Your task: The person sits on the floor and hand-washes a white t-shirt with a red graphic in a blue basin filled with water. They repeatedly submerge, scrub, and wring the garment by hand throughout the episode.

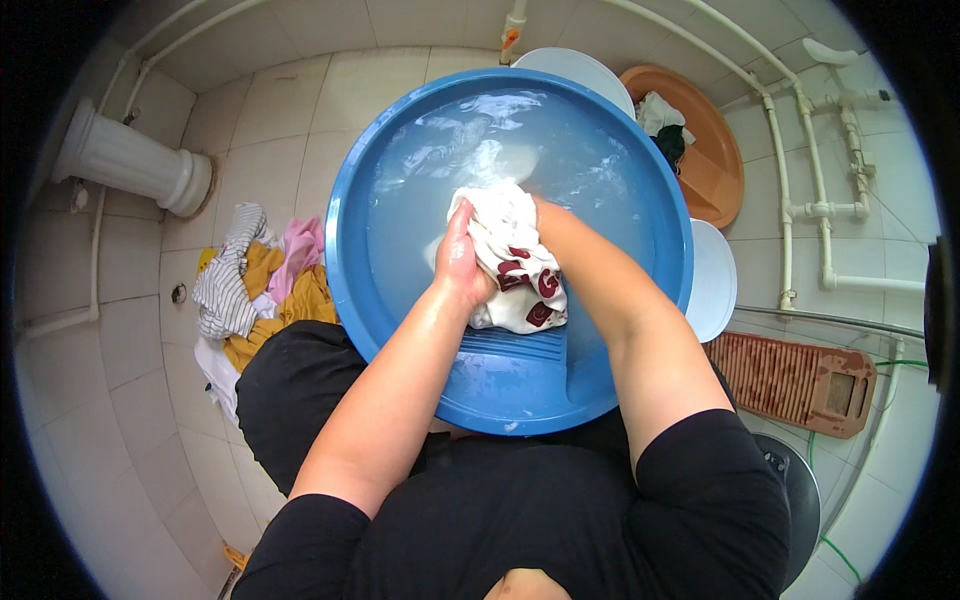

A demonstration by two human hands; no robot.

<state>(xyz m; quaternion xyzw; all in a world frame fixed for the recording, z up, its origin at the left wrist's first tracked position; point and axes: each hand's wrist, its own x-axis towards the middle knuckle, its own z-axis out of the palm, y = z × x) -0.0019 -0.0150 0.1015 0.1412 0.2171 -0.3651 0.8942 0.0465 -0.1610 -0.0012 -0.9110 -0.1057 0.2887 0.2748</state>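
A wet white garment [500, 235] with dark red printed patches is bunched between my hands over the blue tub [338, 230]. My left hand [463, 262] grips its left side, thumb up along the cloth and the other fingers tucked beneath. On the far right side, my right hand [541, 212] holds the bundle, with most of its fingers hidden behind the fabric. The lower end of the garment rests at the top of the ridged blue washboard slope [510, 375] built into the tub's near side. Cloudy water [590, 150] fills the tub, and more pale cloth shows under it.
Left of the tub lies a pile of clothes [262, 275], striped, mustard, pink and white. A brown basin [715, 175] with clothes stands at far right, near white lids [710, 280]. A brown washboard [790, 380] lies at right. White pipes [785, 180] run along the wall.
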